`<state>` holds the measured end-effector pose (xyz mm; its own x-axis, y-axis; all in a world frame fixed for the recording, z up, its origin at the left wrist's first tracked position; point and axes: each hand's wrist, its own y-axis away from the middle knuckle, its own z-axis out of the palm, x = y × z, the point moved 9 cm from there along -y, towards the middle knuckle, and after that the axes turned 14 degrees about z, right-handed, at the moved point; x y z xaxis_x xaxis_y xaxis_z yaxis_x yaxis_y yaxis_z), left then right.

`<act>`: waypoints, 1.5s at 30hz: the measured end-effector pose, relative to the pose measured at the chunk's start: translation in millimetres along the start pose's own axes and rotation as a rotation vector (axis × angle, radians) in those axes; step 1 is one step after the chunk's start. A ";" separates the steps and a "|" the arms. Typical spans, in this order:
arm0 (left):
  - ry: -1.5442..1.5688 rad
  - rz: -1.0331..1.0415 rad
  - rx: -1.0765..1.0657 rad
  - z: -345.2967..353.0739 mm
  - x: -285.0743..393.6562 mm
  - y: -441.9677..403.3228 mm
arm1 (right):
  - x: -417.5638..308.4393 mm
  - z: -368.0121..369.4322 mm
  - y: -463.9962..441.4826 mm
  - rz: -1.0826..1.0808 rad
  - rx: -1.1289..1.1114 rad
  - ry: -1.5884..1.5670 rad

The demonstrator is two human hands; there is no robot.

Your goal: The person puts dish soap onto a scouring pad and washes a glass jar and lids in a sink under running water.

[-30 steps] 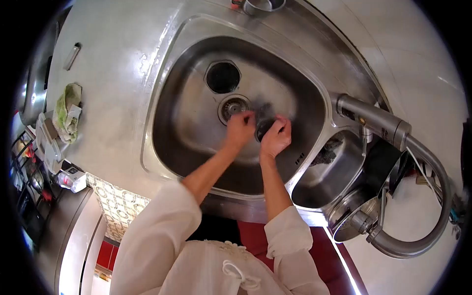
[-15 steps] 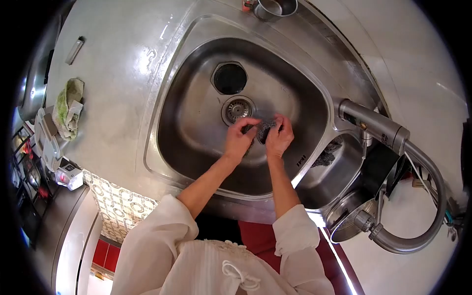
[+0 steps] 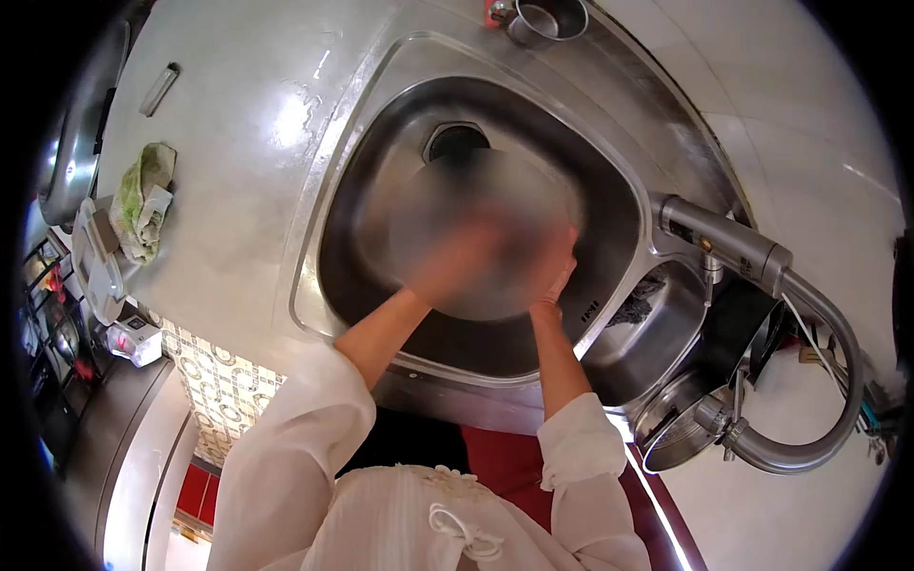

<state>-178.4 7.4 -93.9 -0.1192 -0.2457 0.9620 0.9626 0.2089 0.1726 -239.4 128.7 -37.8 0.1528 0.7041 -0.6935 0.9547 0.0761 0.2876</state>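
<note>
Both hands are over the large steel sink basin (image 3: 371, 190), and a round blurred patch covers most of them. My left hand (image 3: 462, 257) lies inside the blur, its fingers hidden. Of my right hand (image 3: 557, 271) only the outer edge and wrist show clearly; its fingertips and anything between the hands cannot be made out. A dark smudge shows between them inside the blur. Just beyond the hands, a dark round piece in a hexagonal rim (image 3: 459, 141) lies on the basin floor, partly blurred. The drain is hidden.
Right of the basin, a small sink (image 3: 643, 347) holds dark scouring mesh (image 3: 636, 303). A faucet (image 3: 724, 238) with a curved hose and stacked pans (image 3: 681, 419) stand at the right. A metal cup (image 3: 547, 19) is behind; a green-white cloth (image 3: 143, 205) and lighter (image 3: 159, 90) lie left.
Half a second ago both hands pinched dark mesh-like material near the drain; now blur hides the fingers. The whole view has shifted slightly, with the cup and cloth appearing a little further right.
</note>
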 end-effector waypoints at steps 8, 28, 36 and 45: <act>-0.007 -0.149 0.075 24.9 -14.9 -13.3 | -9.5 -9.2 -1.4 -0.073 -0.022 0.255; -0.258 -0.051 0.382 15.2 13.0 57.1 | 21.0 -27.0 24.4 0.369 0.507 0.106; -0.260 -0.079 0.391 17.3 -30.9 8.1 | 14.4 -28.8 18.0 0.235 0.458 0.142; -0.185 -0.203 0.175 30.3 -1.1 -12.6 | 20.9 -10.2 -6.9 -0.018 0.144 0.276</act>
<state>-197.8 33.7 -90.8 -0.3624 -0.1257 0.9235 0.8601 0.3367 0.3833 -245.4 150.0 -47.5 0.0789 0.8700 -0.4866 0.9860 0.0038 0.1667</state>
